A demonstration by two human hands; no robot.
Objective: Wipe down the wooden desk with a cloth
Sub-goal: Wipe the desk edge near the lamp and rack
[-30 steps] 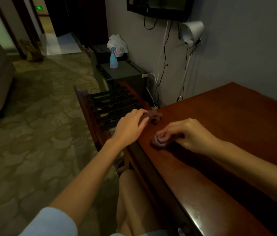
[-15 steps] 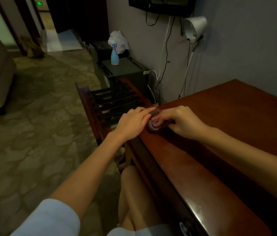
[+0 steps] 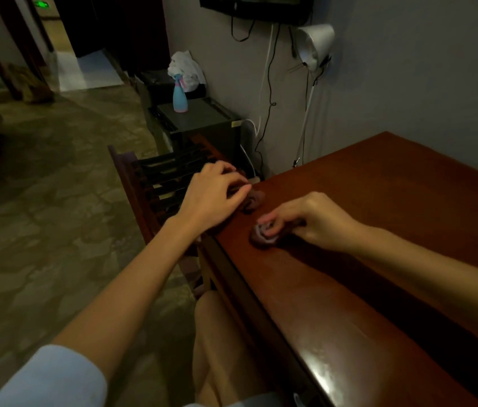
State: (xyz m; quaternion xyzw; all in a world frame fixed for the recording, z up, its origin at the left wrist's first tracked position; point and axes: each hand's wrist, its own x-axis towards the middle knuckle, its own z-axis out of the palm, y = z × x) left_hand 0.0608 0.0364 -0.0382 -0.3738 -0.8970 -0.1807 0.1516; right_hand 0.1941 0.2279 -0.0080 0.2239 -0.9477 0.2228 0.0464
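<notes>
Since half a second ago my hands have split: they were fingertip to fingertip at the desk's near-left corner, now my right hand has dragged back toward me along the front strip and my left hand has stayed by the corner. The task thing, a small bunched dark maroon cloth wad with a pale fold, sits on the reddish-brown wooden desk just inside the front edge, under my right fingertips. A second crumpled dark maroon cloth piece lies at the corner against my left hand; I can't tell if the two are joined. Risks, as I judge them: the wad is so near the edge that a stroke angled outward would likely sweep it off onto my lap or the floor; balled this tight it probably cleans only a thin stripe, so patches get missed, and the dim light would hide them; a left-hand nudge could push the corner piece off toward the dark slatted wooden chair beside the desk. My right fingers are bent, narrow, curled over the wad and pressing it down, thumb hidden. My left fingertips are curled close together, touching the corner piece; pinching or only resting, can't tell.
</notes>
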